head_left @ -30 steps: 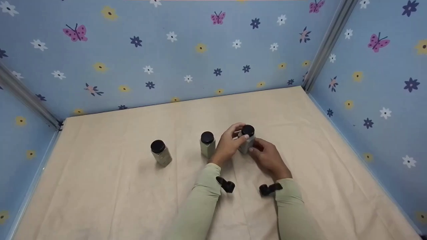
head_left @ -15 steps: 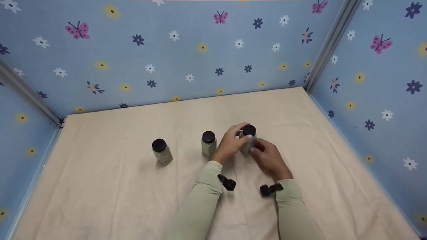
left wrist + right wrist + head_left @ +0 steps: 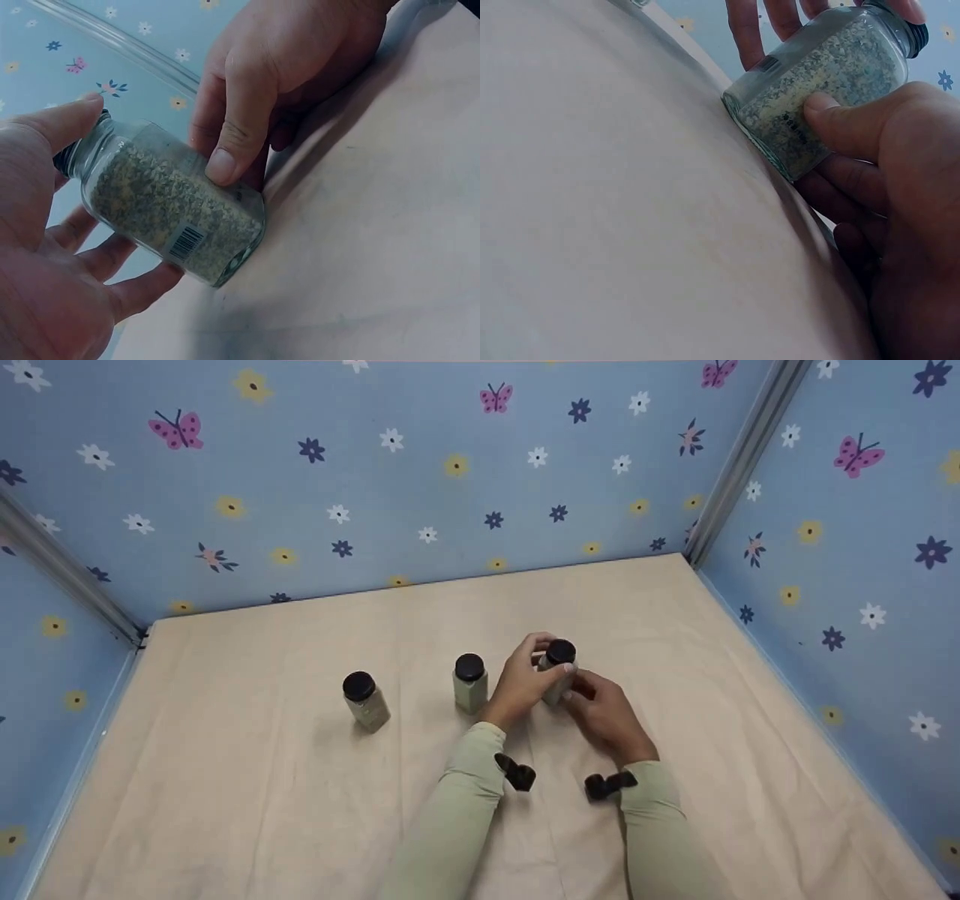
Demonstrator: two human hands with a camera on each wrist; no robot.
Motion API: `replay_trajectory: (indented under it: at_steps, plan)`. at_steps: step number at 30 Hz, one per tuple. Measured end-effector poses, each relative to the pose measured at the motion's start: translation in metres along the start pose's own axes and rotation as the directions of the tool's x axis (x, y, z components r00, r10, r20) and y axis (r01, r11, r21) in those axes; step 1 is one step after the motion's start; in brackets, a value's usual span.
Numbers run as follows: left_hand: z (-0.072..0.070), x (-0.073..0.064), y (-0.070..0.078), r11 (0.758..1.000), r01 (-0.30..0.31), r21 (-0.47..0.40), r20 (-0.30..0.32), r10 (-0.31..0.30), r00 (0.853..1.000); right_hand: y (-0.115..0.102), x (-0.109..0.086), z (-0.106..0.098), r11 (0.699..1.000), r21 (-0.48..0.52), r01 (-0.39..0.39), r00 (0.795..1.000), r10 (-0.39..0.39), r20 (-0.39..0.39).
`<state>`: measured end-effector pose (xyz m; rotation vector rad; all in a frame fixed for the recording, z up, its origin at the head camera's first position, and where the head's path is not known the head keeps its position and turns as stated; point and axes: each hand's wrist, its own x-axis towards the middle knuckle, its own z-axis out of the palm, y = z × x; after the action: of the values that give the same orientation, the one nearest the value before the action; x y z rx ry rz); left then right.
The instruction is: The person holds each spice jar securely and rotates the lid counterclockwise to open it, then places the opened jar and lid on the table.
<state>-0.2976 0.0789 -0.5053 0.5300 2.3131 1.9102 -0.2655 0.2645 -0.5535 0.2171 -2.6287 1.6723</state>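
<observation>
A glass spice jar (image 3: 553,694) with a black lid stands upright on the cloth, between both hands. Greenish-grey dried flakes fill most of it, and a barcode label shows on its side in the left wrist view. My left hand (image 3: 519,681) holds the jar's top, thumb across the lid and neck, fingers round the far side. Lower down, my right hand (image 3: 609,716) pinches the body; its thumb presses the glass in the right wrist view. Left of my hands stands a second black-lidded jar (image 3: 470,694), close to the left wrist. Further left is a third jar (image 3: 368,710).
A beige cloth (image 3: 247,780) with creases covers the table. Blue panels (image 3: 420,495) printed with flowers and butterflies rise at the back and both sides. Grey metal posts (image 3: 739,465) mark the back corners. Each wrist wears a small black camera (image 3: 517,772).
My left thumb and wrist have shifted slightly right around the jar's top. The right hand keeps its grip low on the jar. The other two jars have not moved; the head view shifts a little.
</observation>
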Motion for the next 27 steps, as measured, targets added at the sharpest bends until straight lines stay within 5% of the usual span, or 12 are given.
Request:
replay_trajectory:
  at_steps: [9, 27]
  plan:
    - [-0.0071, 0.0015, 0.0040, 0.997, -0.054, 0.055, 0.078, 0.049, 0.996, 0.0001, -0.0001, 0.0008, 0.999, -0.046, -0.008, 1.000, 0.008, -0.004]
    - [-0.0025, -0.0004, -0.0008, 0.999, -0.038, -0.001, 0.011, 0.038, 0.999, -0.0002, 0.0027, -0.0014, 0.996, -0.085, 0.013, 1.000, -0.014, -0.009]
